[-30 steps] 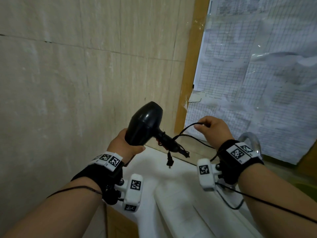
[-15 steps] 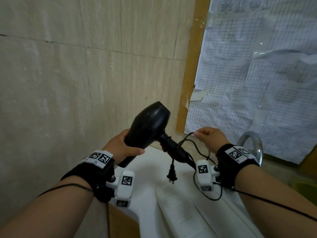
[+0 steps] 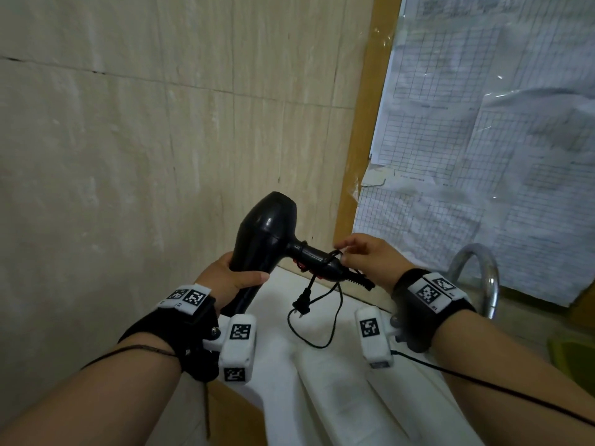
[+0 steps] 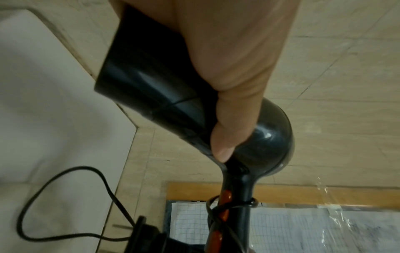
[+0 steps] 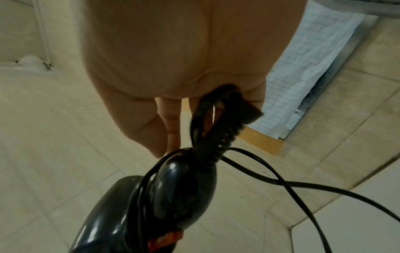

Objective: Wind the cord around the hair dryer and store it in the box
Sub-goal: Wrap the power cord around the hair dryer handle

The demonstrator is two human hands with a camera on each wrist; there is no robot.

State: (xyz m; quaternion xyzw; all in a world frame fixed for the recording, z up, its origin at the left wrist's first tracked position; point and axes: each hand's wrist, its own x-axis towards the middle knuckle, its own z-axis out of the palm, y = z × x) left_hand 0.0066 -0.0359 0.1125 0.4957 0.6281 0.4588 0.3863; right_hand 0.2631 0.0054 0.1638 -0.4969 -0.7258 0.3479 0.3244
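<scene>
My left hand [image 3: 233, 278] grips the barrel of the black hair dryer [image 3: 265, 231] and holds it up in front of the tiled wall; its thumb [image 4: 229, 131] lies across the body. Turns of the black cord [image 3: 304, 252] lie round the handle [image 4: 242, 193], over the orange switches. My right hand [image 3: 363, 255] is at the handle's end and pinches the cord there [image 5: 207, 106]. The loose cord [image 3: 331, 320] hangs in a loop below, with the plug [image 3: 302, 305] dangling. No box is plainly in view.
A white ribbed surface [image 3: 338, 397] lies under both hands. A metal ring-shaped fitting [image 3: 479, 278] stands at the right, with a green object [image 3: 573, 355] beyond it. Gridded paper sheets [image 3: 483, 156] cover the right wall behind a wooden frame [image 3: 360, 140].
My right hand has moved left to the handle's end, bringing the cord round it. The free cord is shorter and hangs lower with the plug. The dryer stays in my left hand.
</scene>
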